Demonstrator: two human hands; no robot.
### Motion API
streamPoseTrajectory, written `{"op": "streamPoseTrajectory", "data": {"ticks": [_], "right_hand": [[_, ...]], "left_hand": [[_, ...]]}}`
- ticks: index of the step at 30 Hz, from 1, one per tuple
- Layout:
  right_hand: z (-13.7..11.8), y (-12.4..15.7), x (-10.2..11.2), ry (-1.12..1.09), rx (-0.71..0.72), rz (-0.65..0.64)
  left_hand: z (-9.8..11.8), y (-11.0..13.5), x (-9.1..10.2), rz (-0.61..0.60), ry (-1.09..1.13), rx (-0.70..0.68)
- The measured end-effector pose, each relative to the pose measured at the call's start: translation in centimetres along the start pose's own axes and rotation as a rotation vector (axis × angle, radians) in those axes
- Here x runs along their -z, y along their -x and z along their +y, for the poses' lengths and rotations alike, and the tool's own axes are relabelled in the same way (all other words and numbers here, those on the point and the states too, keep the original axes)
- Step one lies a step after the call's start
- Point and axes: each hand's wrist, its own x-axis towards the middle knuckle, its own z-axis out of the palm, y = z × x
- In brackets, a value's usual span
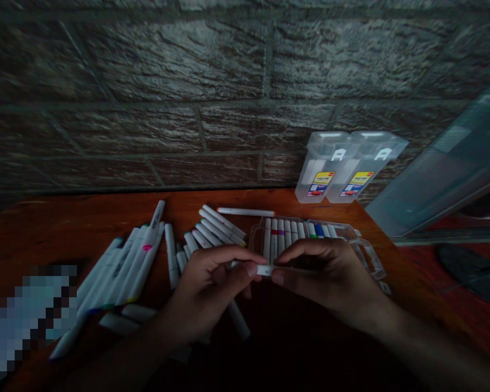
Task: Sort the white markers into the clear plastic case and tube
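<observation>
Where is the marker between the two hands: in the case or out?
Out: the left hand and right hand hold the marker by their fingertips; other markers lie in the case.

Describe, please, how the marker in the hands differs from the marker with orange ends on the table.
The held marker is in the left hand, with the right hand at its end; the orange-ended marker lies on the table. The held marker is partly covered; the orange-ended marker shows its full length. Both have white bodies.
</observation>
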Motion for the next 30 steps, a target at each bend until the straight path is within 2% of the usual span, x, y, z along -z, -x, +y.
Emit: {"op": "streamPoseTrajectory", "data": {"ticks": [9, 15, 21, 26, 30], "right_hand": [[-0.7, -0.4, 0.4, 0.043, 0.019, 0.005], [-0.1, -0.2, 0.1, 0.108, 0.065, 0.052], [0.1, 0.0, -0.3, 0.136, 0.102, 0.037], [0.3, 0.0, -0.1, 0.095, 0.047, 0.01], [0.2, -0.2, 0.0, 0.093, 0.022, -0.007]], "left_hand": [[-0.2, -0.2, 0.4, 0.076, 0.101, -0.007], [0.1, 0.0, 0.0, 0.042, -0.036, -0.018], [-0.3, 0.5, -0.4, -0.06, -0.136, -0.114], [-0.5, 0.6, -0.3, -0.069, -0.149, -0.141], [-0.4, 0.5, -0.2, -0.053, -0.118, -0.093]]}}
